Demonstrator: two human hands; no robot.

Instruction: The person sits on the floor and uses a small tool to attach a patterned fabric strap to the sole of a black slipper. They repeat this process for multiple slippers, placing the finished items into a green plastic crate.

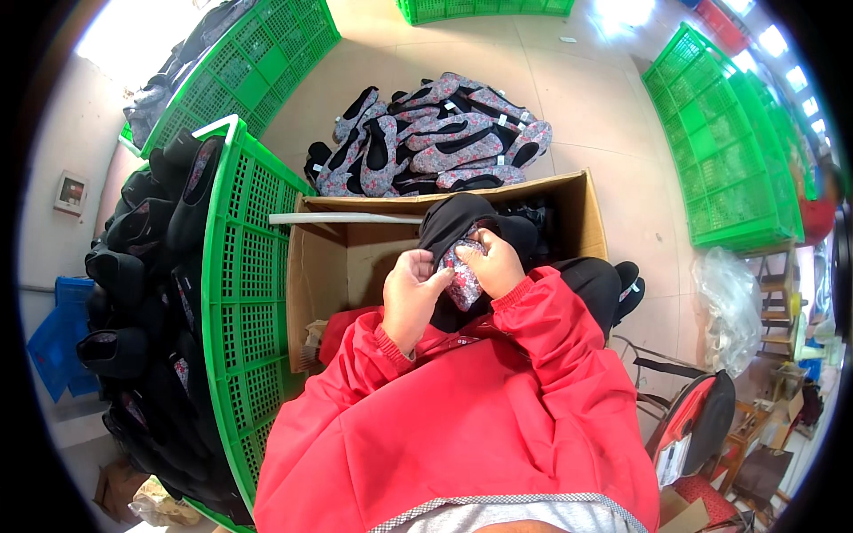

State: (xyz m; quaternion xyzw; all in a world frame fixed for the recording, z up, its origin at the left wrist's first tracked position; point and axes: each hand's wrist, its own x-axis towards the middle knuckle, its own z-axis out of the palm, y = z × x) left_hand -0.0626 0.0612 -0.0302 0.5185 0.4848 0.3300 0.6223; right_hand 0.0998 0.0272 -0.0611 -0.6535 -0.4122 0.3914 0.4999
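Many black shoes (117, 271) in crate (233, 311); dark items (537, 213) in box (306, 298); floral piece (463, 286) held.

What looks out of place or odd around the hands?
Floral slippers lie heaped loose on the floor, outside the green crates, so they look unsorted. A pale rod juts past the left edge of the cardboard box, perhaps misplaced. The held black-and-floral shoe shows no visible damage.

Red smock (471, 426), long sleeves (573, 342), gathered cuffs (393, 347); black-and-white checked trim (506, 498); grey garment (551, 515) beneath.
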